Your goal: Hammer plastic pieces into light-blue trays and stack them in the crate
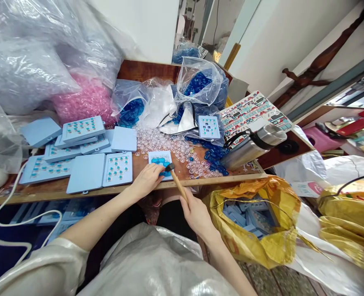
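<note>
My right hand [197, 213] is closed round the wooden handle of a small hammer [178, 181]. The hammer's dark head sits over a small light blue plastic panel [166, 154] at the table's front edge. Bright blue translucent plastic pieces [157, 161] lie on that panel. With fingers bent and pressed together, my left hand [147, 177] holds the panel from its left side, the fingertips on the blue pieces close to the hammer head. Fingers and hammer hide part of the panel.
Light blue panels [119, 168] with teal dots are stacked at left. Clear round plastic pieces [166, 142] and dark blue pieces [214, 160] are strewn behind. A steel flask [246, 150] leans at right. Beside the table, a yellow sack [252, 246] holds more panels. A white cable [7, 197] hangs at left.
</note>
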The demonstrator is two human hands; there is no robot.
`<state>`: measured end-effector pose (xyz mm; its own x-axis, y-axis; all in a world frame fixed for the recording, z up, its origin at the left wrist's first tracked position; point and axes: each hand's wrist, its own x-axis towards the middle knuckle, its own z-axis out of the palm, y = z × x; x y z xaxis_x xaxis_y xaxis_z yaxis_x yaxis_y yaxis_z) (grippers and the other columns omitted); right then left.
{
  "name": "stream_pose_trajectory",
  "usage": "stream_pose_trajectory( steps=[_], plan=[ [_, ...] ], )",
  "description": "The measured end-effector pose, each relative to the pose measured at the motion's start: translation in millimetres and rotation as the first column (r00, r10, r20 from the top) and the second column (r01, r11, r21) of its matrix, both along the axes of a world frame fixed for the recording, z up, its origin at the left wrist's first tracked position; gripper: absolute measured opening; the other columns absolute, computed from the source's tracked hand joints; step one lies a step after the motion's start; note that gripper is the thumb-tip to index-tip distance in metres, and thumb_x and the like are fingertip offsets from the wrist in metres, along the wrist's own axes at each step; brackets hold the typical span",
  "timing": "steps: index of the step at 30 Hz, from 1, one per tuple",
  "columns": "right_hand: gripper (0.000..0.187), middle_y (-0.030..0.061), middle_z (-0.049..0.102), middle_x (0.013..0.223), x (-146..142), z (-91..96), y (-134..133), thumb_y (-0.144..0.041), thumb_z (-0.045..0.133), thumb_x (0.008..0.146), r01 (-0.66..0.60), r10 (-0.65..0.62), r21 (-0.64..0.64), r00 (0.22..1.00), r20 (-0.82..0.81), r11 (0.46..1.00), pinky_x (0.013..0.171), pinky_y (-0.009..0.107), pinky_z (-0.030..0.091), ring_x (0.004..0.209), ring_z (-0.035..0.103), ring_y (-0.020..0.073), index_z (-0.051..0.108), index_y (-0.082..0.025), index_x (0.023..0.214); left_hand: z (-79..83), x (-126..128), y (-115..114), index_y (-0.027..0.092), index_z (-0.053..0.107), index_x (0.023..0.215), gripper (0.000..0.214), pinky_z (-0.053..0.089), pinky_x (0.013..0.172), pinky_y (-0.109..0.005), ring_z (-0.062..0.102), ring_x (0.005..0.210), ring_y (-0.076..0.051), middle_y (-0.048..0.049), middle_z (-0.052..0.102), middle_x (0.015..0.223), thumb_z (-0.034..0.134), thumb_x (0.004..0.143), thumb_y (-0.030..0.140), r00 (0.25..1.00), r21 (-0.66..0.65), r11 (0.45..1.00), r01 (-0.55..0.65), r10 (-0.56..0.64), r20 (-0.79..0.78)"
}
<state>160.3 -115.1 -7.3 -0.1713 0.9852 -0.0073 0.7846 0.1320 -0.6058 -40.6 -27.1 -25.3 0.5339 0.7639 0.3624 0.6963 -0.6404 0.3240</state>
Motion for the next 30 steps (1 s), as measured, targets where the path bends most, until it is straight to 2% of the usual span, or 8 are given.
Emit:
stream_pose_trajectory(
  steps=[7, 10, 13, 17, 20, 24, 27, 30],
  plan=[
    [0.035, 0.0082, 0.066, 0.096, 1.0, 2.3, -10.6, -0.030, 0.031, 0.090, 0.033, -0.031, -0.058, 0.999, 0.037, 0.998, 0.069, 0.032, 0.047, 0.083, 0.064, 0.0234, 0.046, -0.020, 0.121, 3.9, 2.0, -0.1, 0.015, 0.050, 0.093, 0.011, 0.042, 0.078, -0.035, 0.052, 0.088, -0.021, -0.0070, 0.058, 0.090, 0.047, 0.085, 0.022, 1.000, -0.002, 1.000, -0.009, 0.009, 0.002],
    [0.033, 0.0057, 0.067, 0.085, 5.8, -0.1, -6.3, -0.032, 0.034, 0.090, 0.069, -0.079, -0.080, 0.988, -0.135, 0.994, 0.067, 0.030, 0.048, 0.073, 0.064, 0.0195, 0.048, -0.020, 0.117, 7.4, -0.6, 4.2, 0.016, 0.052, 0.100, 0.023, 0.039, 0.088, -0.040, 0.047, 0.104, -0.025, -0.0110, 0.054, 0.107, 0.050, 0.084, 0.033, 0.987, 0.027, 0.989, -0.144, 0.141, 0.080],
    [0.033, 0.0050, 0.065, 0.083, 5.0, -5.9, 15.4, -0.037, 0.034, 0.089, 0.131, -0.167, -0.117, 0.901, -0.401, 0.984, 0.066, 0.029, 0.050, 0.068, 0.062, 0.0161, 0.048, -0.018, 0.112, 7.4, -5.6, 5.4, 0.015, 0.047, 0.113, 0.037, 0.035, 0.095, -0.043, 0.041, 0.113, -0.027, -0.0142, 0.047, 0.120, 0.048, 0.084, 0.039, 0.920, -0.009, 0.932, -0.362, 0.359, 0.156],
    [0.037, 0.0085, 0.056, 0.118, -8.6, -21.2, 60.4, -0.044, 0.040, 0.086, 0.111, -0.140, -0.085, 0.759, -0.636, 0.990, 0.086, 0.034, 0.046, 0.102, 0.056, 0.0185, 0.050, -0.019, 0.111, 1.5, -5.6, -4.3, 0.012, 0.045, 0.118, 0.047, 0.037, 0.091, -0.046, 0.047, 0.107, -0.030, -0.0154, 0.054, 0.111, 0.048, 0.083, 0.043, 0.868, -0.209, 0.863, -0.460, 0.487, 0.097],
    [0.042, 0.0083, 0.058, 0.117, -18.3, -31.1, 81.5, -0.050, 0.046, 0.081, 0.110, -0.156, -0.110, 0.747, -0.647, 0.988, 0.094, 0.038, 0.040, 0.109, 0.052, 0.0212, 0.055, -0.018, 0.107, -4.0, 4.9, -8.7, 0.012, 0.043, 0.119, 0.047, 0.038, 0.092, -0.044, 0.047, 0.108, -0.028, -0.0152, 0.052, 0.112, 0.049, 0.082, 0.041, 0.829, -0.371, 0.836, -0.405, 0.506, 0.236],
    [0.047, 0.0084, 0.057, 0.121, -17.1, -36.4, 81.5, -0.050, 0.050, 0.079, 0.071, -0.168, -0.162, 0.659, -0.733, 0.984, 0.095, 0.040, 0.039, 0.110, 0.052, 0.0219, 0.055, -0.018, 0.112, -5.0, 19.7, -0.7, 0.013, 0.039, 0.122, 0.053, 0.044, 0.086, -0.037, 0.053, 0.100, -0.022, -0.0159, 0.044, 0.121, 0.057, 0.077, 0.034, 0.568, -0.581, 0.763, -0.281, 0.621, 0.541],
    [0.041, 0.0094, 0.058, 0.119, -10.6, -38.4, 78.1, -0.046, 0.053, 0.078, 0.072, -0.200, -0.192, 0.552, -0.809, 0.979, 0.093, 0.041, 0.042, 0.104, 0.057, 0.0217, 0.056, -0.018, 0.108, -0.5, 14.6, 0.3, 0.017, 0.029, 0.132, 0.071, 0.046, 0.079, -0.033, 0.057, 0.088, -0.018, -0.0149, 0.046, 0.121, 0.064, 0.070, 0.025, 0.415, -0.689, 0.725, -0.011, 0.630, 0.656],
    [0.033, 0.0085, 0.062, 0.112, -8.4, -40.9, 80.6, -0.041, 0.056, 0.078, 0.097, -0.229, -0.208, 0.449, -0.864, 0.973, 0.097, 0.043, 0.039, 0.102, 0.059, 0.0209, 0.057, -0.018, 0.102, 5.1, -3.5, -16.6, 0.020, 0.020, 0.138, 0.083, 0.044, 0.076, -0.030, 0.057, 0.080, -0.014, -0.0114, 0.054, 0.110, 0.065, 0.068, 0.019, 0.318, -0.713, 0.638, 0.291, 0.638, 0.701]
  ],
)
